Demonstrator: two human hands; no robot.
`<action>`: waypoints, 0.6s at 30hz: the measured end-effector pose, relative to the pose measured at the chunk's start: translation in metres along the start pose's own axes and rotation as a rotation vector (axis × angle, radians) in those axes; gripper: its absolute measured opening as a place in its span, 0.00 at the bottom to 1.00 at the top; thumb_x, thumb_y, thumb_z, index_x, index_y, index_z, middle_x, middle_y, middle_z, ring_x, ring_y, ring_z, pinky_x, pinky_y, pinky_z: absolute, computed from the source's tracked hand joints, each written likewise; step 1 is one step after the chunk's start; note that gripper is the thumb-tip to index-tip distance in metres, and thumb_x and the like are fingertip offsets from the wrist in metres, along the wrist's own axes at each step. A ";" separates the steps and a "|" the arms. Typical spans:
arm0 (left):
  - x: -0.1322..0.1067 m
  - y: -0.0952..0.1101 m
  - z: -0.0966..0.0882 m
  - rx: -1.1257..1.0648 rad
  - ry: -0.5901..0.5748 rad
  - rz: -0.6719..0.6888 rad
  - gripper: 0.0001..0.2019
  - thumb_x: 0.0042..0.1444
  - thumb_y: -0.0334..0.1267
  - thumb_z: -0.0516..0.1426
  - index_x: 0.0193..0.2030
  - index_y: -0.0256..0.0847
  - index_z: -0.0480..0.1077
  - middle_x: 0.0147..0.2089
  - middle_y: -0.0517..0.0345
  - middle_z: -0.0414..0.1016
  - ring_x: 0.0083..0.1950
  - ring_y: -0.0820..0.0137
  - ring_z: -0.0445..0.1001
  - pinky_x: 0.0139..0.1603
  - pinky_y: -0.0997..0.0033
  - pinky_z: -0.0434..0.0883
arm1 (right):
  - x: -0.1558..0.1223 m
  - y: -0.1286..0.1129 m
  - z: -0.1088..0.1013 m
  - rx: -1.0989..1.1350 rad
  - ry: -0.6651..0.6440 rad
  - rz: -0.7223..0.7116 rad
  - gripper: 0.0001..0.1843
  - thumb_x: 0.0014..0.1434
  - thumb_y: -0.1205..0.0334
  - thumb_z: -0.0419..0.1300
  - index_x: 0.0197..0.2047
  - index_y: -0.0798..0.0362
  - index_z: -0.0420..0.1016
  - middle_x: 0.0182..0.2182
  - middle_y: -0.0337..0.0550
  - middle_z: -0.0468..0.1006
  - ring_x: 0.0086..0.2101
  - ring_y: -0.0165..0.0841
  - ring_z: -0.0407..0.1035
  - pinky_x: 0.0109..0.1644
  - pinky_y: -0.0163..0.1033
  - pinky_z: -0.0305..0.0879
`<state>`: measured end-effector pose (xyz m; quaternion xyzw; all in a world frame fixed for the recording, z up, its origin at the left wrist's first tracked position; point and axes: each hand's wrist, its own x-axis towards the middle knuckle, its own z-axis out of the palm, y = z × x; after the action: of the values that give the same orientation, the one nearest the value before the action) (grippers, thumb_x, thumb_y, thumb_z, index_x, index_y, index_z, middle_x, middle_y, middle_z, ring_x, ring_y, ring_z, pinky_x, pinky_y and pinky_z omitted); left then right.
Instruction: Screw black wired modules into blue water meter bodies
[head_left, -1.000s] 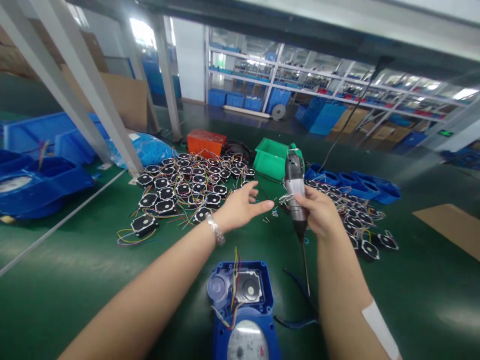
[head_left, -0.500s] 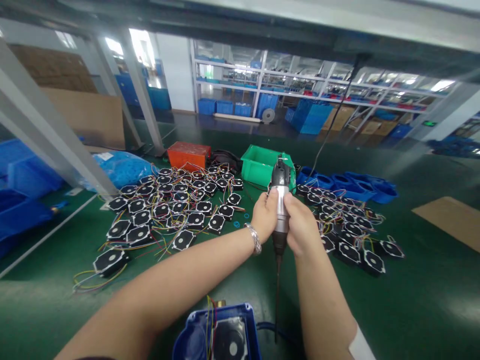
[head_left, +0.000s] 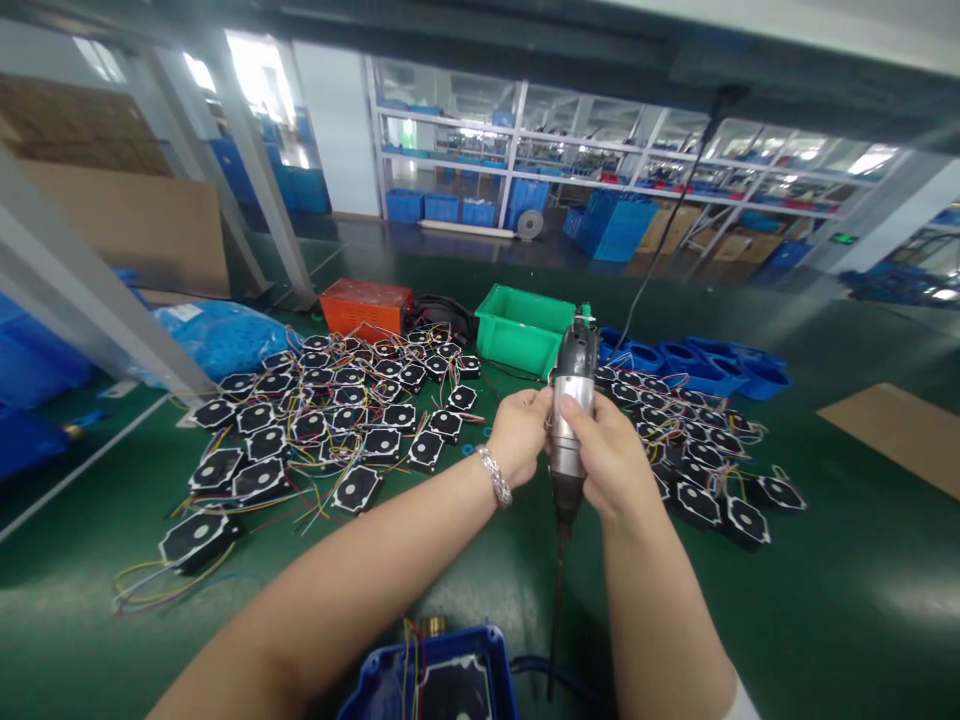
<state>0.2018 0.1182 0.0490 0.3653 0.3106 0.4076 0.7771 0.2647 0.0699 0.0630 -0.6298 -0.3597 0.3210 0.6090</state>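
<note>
In the middle of the head view an electric screwdriver [head_left: 574,410], black on top and silver below, hangs nearly upright with its long thin bit pointing down. My right hand [head_left: 615,455] is wrapped round its right side, the thumb across the silver body. My left hand [head_left: 519,438], with a braided bracelet at the wrist, is closed against its left side; its fingertips are partly hidden. Below, cut off by the bottom edge, is a blue plastic housing [head_left: 495,670]. It holds a black part [head_left: 454,690] with coloured wires, and a brass fitting [head_left: 433,626] sits at its upper edge.
Many wired black parts [head_left: 356,490] lie to the left, with more [head_left: 701,500] to the right. Behind them stand an orange box [head_left: 366,308], a green bin [head_left: 525,330] and blue housings [head_left: 697,370]. A cable [head_left: 664,240] hangs from above. Cardboard [head_left: 896,430] lies at right.
The screwdriver and my right hand have shifted slightly right in view. My left hand has moved slightly left and down relative to the tool. The view itself has shifted a little.
</note>
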 end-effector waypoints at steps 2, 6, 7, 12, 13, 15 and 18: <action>-0.006 0.003 -0.002 -0.036 -0.062 -0.068 0.11 0.53 0.32 0.52 0.21 0.37 0.58 0.14 0.68 0.54 0.13 0.82 0.52 0.13 0.83 0.49 | -0.001 -0.004 -0.002 0.031 -0.019 0.026 0.32 0.40 0.46 0.62 0.43 0.61 0.63 0.33 0.45 0.66 0.28 0.23 0.61 0.28 0.25 0.60; -0.010 0.006 -0.007 -0.134 -0.187 -0.224 0.10 0.53 0.29 0.50 0.22 0.35 0.59 0.16 0.65 0.56 0.13 0.83 0.53 0.11 0.85 0.45 | -0.005 -0.013 -0.006 0.088 -0.048 0.085 0.34 0.36 0.46 0.63 0.40 0.62 0.61 0.28 0.43 0.65 0.24 0.23 0.60 0.24 0.27 0.61; -0.009 0.006 -0.010 -0.160 -0.211 -0.260 0.09 0.54 0.29 0.50 0.23 0.35 0.59 0.17 0.65 0.56 0.13 0.83 0.53 0.11 0.85 0.45 | -0.006 -0.015 -0.006 0.101 -0.047 0.093 0.34 0.35 0.46 0.63 0.40 0.62 0.61 0.27 0.42 0.64 0.23 0.23 0.60 0.23 0.27 0.61; -0.001 0.003 -0.030 -0.205 -0.181 -0.407 0.13 0.59 0.33 0.44 0.24 0.34 0.58 0.18 0.67 0.51 0.14 0.85 0.48 0.11 0.86 0.44 | -0.012 -0.030 -0.010 0.181 0.056 0.095 0.38 0.32 0.46 0.63 0.43 0.60 0.59 0.30 0.44 0.66 0.23 0.25 0.62 0.22 0.30 0.64; 0.000 0.002 -0.034 -0.192 -0.157 -0.433 0.14 0.60 0.34 0.43 0.24 0.34 0.58 0.18 0.67 0.51 0.14 0.85 0.48 0.11 0.86 0.45 | -0.013 -0.034 -0.012 0.209 0.090 0.087 0.39 0.32 0.46 0.64 0.44 0.59 0.59 0.32 0.45 0.66 0.24 0.27 0.63 0.23 0.32 0.65; 0.001 0.002 -0.039 -0.151 -0.116 -0.466 0.13 0.60 0.36 0.45 0.26 0.33 0.60 0.20 0.67 0.54 0.15 0.84 0.50 0.11 0.85 0.48 | -0.018 -0.043 -0.018 0.255 0.148 0.055 0.39 0.31 0.48 0.65 0.44 0.59 0.59 0.35 0.47 0.66 0.28 0.31 0.65 0.25 0.35 0.67; 0.011 0.012 -0.032 -0.086 -0.082 -0.425 0.09 0.58 0.38 0.49 0.33 0.34 0.63 0.24 0.65 0.60 0.18 0.83 0.55 0.14 0.83 0.56 | -0.025 -0.054 -0.029 0.270 0.207 -0.026 0.37 0.33 0.47 0.64 0.44 0.59 0.60 0.37 0.47 0.66 0.30 0.32 0.66 0.27 0.37 0.69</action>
<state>0.1769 0.1428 0.0393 0.2742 0.3309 0.2322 0.8726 0.2724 0.0332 0.1175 -0.5672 -0.2567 0.2918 0.7261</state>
